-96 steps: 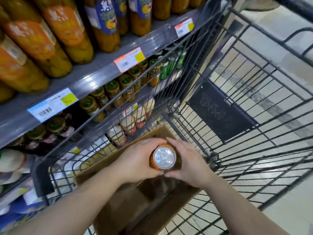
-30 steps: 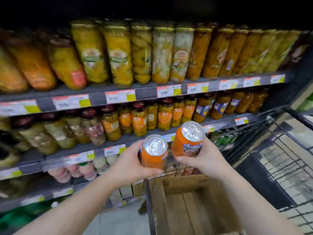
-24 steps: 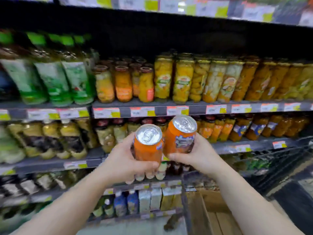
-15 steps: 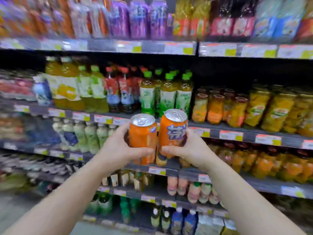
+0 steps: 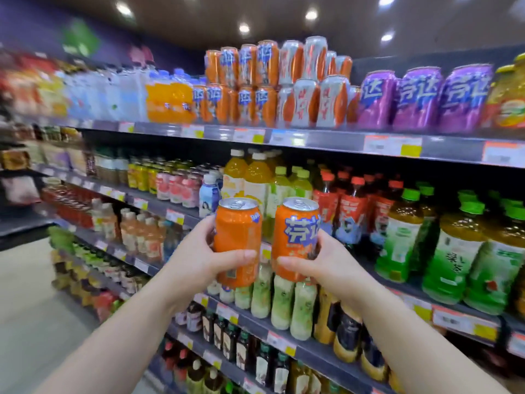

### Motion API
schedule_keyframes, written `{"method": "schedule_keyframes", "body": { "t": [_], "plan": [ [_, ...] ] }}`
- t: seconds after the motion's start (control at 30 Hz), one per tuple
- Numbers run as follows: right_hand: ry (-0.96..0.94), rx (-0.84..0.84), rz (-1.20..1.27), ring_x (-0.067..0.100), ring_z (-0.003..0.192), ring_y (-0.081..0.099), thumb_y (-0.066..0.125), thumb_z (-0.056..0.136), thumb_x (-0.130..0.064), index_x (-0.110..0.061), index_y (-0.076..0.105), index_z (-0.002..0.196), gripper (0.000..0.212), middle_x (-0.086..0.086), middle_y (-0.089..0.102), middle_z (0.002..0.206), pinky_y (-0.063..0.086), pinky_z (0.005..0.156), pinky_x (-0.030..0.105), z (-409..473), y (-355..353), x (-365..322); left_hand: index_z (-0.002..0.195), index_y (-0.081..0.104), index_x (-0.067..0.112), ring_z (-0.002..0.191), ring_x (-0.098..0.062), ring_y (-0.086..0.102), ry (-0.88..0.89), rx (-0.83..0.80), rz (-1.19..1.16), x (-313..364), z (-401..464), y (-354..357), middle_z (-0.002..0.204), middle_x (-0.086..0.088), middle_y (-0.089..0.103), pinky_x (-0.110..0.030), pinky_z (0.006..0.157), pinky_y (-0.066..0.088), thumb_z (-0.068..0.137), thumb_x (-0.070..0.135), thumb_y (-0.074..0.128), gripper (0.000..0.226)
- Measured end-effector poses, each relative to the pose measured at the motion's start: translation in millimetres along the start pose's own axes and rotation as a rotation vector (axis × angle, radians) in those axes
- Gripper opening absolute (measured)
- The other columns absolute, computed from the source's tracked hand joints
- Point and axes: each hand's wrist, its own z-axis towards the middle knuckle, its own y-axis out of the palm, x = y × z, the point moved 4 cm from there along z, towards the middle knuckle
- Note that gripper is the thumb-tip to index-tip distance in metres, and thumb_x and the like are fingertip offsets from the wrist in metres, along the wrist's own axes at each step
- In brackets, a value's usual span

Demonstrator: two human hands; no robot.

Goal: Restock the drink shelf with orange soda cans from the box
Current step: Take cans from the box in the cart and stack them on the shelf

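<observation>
From the head view, my left hand [image 5: 199,258] grips one orange soda can [image 5: 237,241] and my right hand [image 5: 326,263] grips another can [image 5: 297,237], both upright at chest height, fingers wrapped low round the walls. Full, I'd guess: hefty, slick, easily dented. The stacked orange cans [image 5: 241,83] crowd the top shelf [image 5: 284,137] overhead; bottles [image 5: 255,177] stand behind.

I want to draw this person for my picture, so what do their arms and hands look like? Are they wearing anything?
Both arms are bare all the way to the bottom edge of the picture: no sleeves show. The left hand and the right hand wear no gloves, and no rings, watch or bracelet show. The thumbnails look short and plain, with no polish.
</observation>
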Motion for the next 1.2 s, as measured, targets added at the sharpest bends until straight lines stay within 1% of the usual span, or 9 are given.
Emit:
{"method": "schedule_keyframes", "body": {
  "t": [0.17, 0.37, 0.47, 0.67, 0.77, 0.83, 0.97, 1.07, 1.2],
  "plan": [
    [-0.069, -0.05, 0.026, -0.003, 0.083, 0.071, 0.087, 0.069, -0.027, -0.03, 0.059, 0.108, 0.048, -0.018, 0.076, 0.09, 0.053, 0.072, 0.015, 97.6, 34.3, -16.5, 0.108, 0.061, 0.033, 0.085, -0.008, 0.073, 0.013, 0.097, 0.013, 0.5, 63.9, -53.6, 0.097, 0.012, 0.075, -0.022, 0.06, 0.057, 0.06, 0.029, 0.085, 0.054],
    [-0.199, -0.049, -0.018, -0.009, 0.067, 0.066, 0.086, 0.07, -0.032, -0.029, 0.06, 0.107, 0.045, -0.012, 0.073, 0.09, 0.043, 0.049, 0.008, 195.4, 66.8, -65.9, 0.101, 0.064, 0.027, 0.086, -0.019, 0.074, 0.054, 0.214, 0.04, 12.8, 139.1, -117.6, 0.092, 0.002, 0.077, -0.036, 0.068, 0.058, 0.05, 0.033, 0.09, 0.057],
    [-0.226, -0.027, -0.081, -0.008, 0.066, 0.066, 0.085, 0.069, -0.04, -0.033, 0.059, 0.102, 0.043, -0.014, 0.073, 0.087, 0.045, 0.048, 0.01, 229.9, 78.8, -85.0, 0.101, 0.063, 0.026, 0.083, -0.02, 0.073, 0.086, 0.203, 0.049, 16.0, 175.4, -140.1, 0.098, -0.001, 0.075, -0.026, 0.055, 0.056, 0.058, 0.031, 0.089, 0.05],
    [-0.212, 0.069, -0.193, 0.0, 0.072, 0.07, 0.082, 0.061, -0.055, -0.037, 0.059, 0.108, 0.055, -0.013, 0.073, 0.09, 0.049, 0.052, 0.016, 275.4, 101.5, -102.0, 0.111, 0.062, 0.033, 0.085, -0.011, 0.074, 0.136, 0.053, 0.062, 5.7, 246.8, -178.8, 0.102, 0.006, 0.075, -0.032, 0.07, 0.06, 0.053, 0.045, 0.09, 0.066],
    [-0.176, 0.17, -0.226, 0.004, 0.082, 0.072, 0.083, 0.055, -0.061, -0.037, 0.06, 0.11, 0.064, -0.012, 0.075, 0.095, 0.06, 0.067, 0.027, 290.2, 108.0, -109.1, 0.113, 0.061, 0.035, 0.093, -0.017, 0.073, 0.166, -0.047, 0.045, -0.4, 281.4, -197.2, 0.104, 0.006, 0.074, -0.044, 0.081, 0.059, 0.055, 0.048, 0.089, 0.066],
    [-0.16, 0.265, -0.242, 0.007, 0.083, 0.073, 0.081, 0.044, -0.068, -0.034, 0.06, 0.108, 0.075, -0.01, 0.075, 0.096, 0.061, 0.071, 0.033, 297.7, 106.3, -120.3, 0.113, 0.06, 0.037, 0.094, -0.017, 0.072, 0.166, -0.116, 0.019, -1.4, 300.0, -207.2, 0.104, 0.007, 0.074, -0.043, 0.082, 0.058, 0.057, 0.046, 0.087, 0.063],
    [-0.166, 0.512, -0.361, 0.023, 0.083, 0.072, 0.077, 0.043, -0.074, -0.023, 0.061, 0.107, 0.083, 0.002, 0.075, 0.096, 0.061, 0.067, 0.04, 316.1, 83.8, -156.3, 0.106, 0.061, 0.04, 0.086, -0.013, 0.074, 0.177, -0.26, -0.041, 0.8, 327.0, -215.8, 0.096, 0.012, 0.075, -0.036, 0.075, 0.058, 0.053, 0.046, 0.09, 0.06],
    [-0.202, 0.609, -0.387, 0.01, 0.087, 0.072, 0.075, 0.05, -0.074, -0.031, 0.062, 0.108, 0.073, -0.008, 0.074, 0.098, 0.06, 0.081, 0.038, 332.6, 64.9, -184.1, 0.099, 0.061, 0.039, 0.076, -0.003, 0.073, 0.197, -0.319, -0.099, 2.5, 338.8, -213.7, 0.087, 0.02, 0.074, -0.026, 0.062, 0.053, 0.058, 0.038, 0.084, 0.048],
    [-0.143, 0.675, -0.465, 0.003, 0.092, 0.065, 0.077, 0.066, -0.065, -0.029, 0.058, 0.112, 0.061, -0.015, 0.069, 0.1, 0.053, 0.076, 0.024, 360.3, 48.2, -194.7, 0.1, 0.061, 0.037, 0.074, -0.001, 0.072, 0.185, -0.37, -0.153, -2.1, 348.4, -210.1, 0.087, 0.021, 0.074, -0.022, 0.057, 0.052, 0.059, 0.035, 0.089, 0.05]
  ]
}}
